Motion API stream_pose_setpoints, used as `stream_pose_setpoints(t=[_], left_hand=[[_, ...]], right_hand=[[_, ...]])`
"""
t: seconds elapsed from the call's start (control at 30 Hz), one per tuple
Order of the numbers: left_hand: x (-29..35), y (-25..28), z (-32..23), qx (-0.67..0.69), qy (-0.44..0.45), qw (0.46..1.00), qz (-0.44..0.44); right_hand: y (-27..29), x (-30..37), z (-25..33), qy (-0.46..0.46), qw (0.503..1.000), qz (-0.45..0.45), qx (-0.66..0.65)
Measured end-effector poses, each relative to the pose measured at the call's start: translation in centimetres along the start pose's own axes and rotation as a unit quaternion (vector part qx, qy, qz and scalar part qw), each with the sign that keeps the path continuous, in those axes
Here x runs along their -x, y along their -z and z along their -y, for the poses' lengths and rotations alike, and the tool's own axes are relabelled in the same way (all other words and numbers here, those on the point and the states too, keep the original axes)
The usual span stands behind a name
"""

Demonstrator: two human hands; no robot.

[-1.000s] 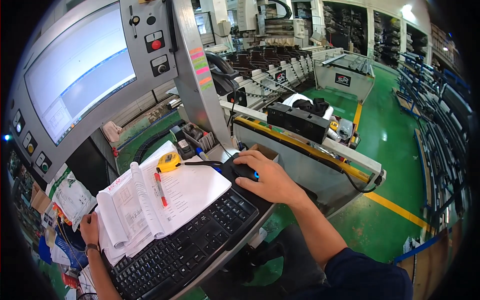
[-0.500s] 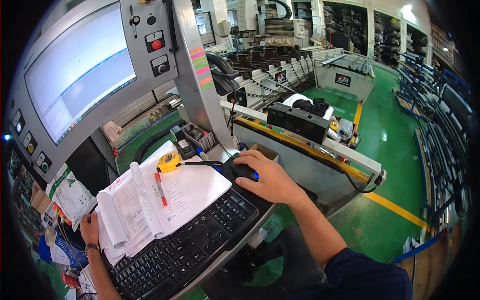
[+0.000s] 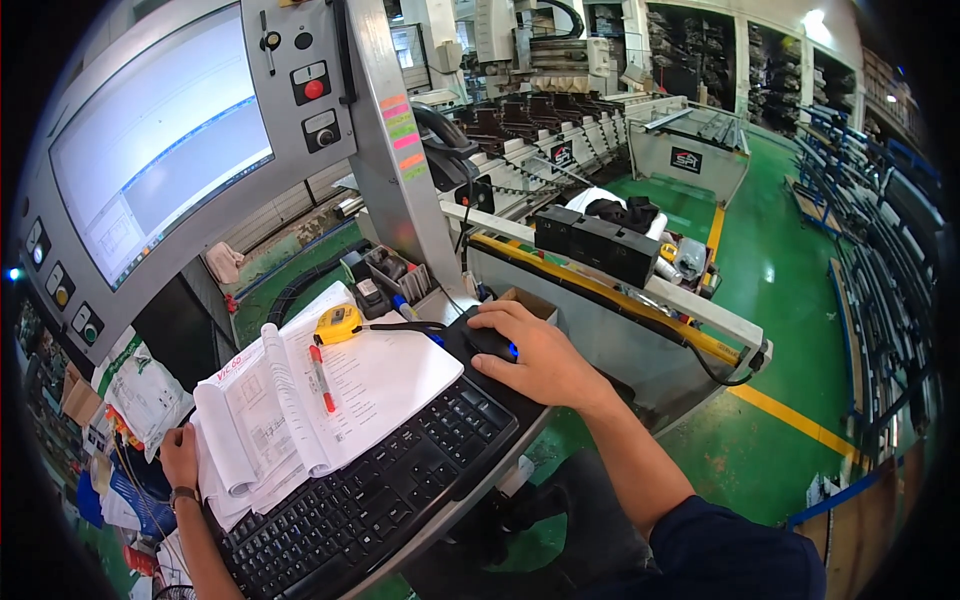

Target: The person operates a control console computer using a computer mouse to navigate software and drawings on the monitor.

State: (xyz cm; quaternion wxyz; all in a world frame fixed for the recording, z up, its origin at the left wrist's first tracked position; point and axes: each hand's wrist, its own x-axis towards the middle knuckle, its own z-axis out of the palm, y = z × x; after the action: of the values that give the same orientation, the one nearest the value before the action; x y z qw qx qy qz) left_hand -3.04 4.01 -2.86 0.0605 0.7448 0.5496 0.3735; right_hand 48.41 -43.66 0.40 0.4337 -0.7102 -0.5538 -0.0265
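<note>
Mouse (image 3: pixel 488 342) work's prob. our step, R hand (image 3: pixel 535 355) cupped over it, L hand (image 3: pixel 180 460) by papers (image 3: pixel 395 385) w/ grip we can't tell, & next move likely needs steady aim.

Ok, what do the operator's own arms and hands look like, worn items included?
Left hand and right hand are ungloved. A narrow dark band circles the left wrist; watch or bracelet, can't tell. A dark navy fabric sleeve ends near the right elbow. No left sleeve visible.

Glaring upper-right light (image 3: pixel 814 19), black curved edges
</note>
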Motion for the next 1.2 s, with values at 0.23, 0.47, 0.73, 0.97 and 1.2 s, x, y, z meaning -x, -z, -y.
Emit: stream_pose_setpoints(t=[0.23, 0.47, 0.73, 0.97, 1.2], left_hand=[[0.10, 0.06, -0.11, 0.002, 0.002, 1.000, 0.002], [0.04, -0.02, -0.10, -0.007, 0.005, 1.000, -0.001], [0.07, -0.01, -0.07, 0.001, 0.006, 1.000, 0.001], [0.05, 0.05, -0.17, -0.002, 0.011, 1.000, 0.001], [-0.06, -0.04, 0.05, -0.001, 0.005, 1.000, 0.003]], right_hand=[[-0.02, 0.03, 0.07, -0.001, 1.000, -0.002, -0.011], [-0.13, 0.01, -0.10, 0.005, 1.000, -0.005, -0.005], [-0.04, 0.02, -0.03, 0.005, 1.000, -0.006, -0.010], [-0.02, 0.05, 0.00, -0.001, 1.000, -0.003, -0.004], [-0.06, -0.02, -0.04, -0.002, 1.000, -0.001, -0.004]])
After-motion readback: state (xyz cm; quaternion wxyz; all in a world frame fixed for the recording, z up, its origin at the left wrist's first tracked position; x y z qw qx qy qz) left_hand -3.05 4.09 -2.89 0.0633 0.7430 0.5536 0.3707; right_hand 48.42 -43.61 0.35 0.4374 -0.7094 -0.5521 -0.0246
